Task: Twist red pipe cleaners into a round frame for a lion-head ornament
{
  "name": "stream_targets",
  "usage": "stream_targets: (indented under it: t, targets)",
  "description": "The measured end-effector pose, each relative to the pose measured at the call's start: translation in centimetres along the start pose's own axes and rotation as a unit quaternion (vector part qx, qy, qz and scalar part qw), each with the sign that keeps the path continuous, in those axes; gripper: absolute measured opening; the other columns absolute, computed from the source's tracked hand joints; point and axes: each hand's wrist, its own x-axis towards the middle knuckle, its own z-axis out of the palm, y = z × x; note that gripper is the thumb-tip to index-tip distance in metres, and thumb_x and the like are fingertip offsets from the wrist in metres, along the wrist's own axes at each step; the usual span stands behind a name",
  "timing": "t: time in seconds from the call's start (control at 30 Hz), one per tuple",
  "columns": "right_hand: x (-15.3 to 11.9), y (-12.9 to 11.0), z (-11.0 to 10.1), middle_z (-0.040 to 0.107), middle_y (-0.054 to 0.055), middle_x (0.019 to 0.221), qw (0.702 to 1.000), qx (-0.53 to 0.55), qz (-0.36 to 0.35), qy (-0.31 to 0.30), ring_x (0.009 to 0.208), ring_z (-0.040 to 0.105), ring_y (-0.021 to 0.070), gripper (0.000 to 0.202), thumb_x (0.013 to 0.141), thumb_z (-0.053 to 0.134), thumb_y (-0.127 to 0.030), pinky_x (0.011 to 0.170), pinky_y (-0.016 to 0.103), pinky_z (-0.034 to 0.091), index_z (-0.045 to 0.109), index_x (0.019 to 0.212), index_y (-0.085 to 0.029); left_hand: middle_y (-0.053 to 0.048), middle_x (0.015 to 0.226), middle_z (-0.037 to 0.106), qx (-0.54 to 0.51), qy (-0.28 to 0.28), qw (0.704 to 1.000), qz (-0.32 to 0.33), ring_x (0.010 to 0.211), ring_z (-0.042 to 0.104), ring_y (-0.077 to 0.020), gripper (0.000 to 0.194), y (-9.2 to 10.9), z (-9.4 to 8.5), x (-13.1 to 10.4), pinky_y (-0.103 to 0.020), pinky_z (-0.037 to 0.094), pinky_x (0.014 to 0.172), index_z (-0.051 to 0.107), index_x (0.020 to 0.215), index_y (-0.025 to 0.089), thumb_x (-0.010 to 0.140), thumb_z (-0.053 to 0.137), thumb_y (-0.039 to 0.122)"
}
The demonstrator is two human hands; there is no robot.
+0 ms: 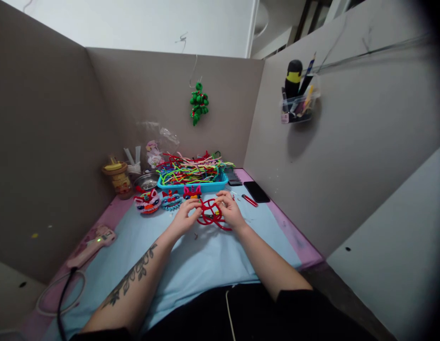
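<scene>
A red pipe cleaner, bent into several open loops, is held between my two hands above the blue cloth. The fingers of my left hand pinch its left side, and my right hand grips its upper right, with one end trailing below toward the wrist. Partly hidden behind the loops lies a tool with a bit of yellow, possibly pliers. Just beyond my hands sit three fuzzy animal-face figures: a pink one, a blue one and a red one.
A blue basket heaped with coloured pipe cleaners stands at the back. Right of it lie a phone and a red cutter. A metal bowl and a cup stand back left; a corded pink glue gun lies left.
</scene>
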Motion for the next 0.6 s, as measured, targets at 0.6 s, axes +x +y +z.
stream_targets:
  t: [0.6]
  targets:
    - [-1.3,-2.1,0.7,0.067,0.0,0.084,0.975,-0.161,-0.144,-0.046,0.092,0.055,0.0196,0.013,0.08,0.057,-0.023,0.103,0.047,0.025,0.067,0.086,-0.03,-0.003,0.077,0.057,-0.1,-0.048,0.992,-0.066,0.08,0.051,-0.0163,0.032,0.7,0.6,-0.2,-0.029,0.043,0.075,0.056,0.069,0.017,0.084,0.046,0.045]
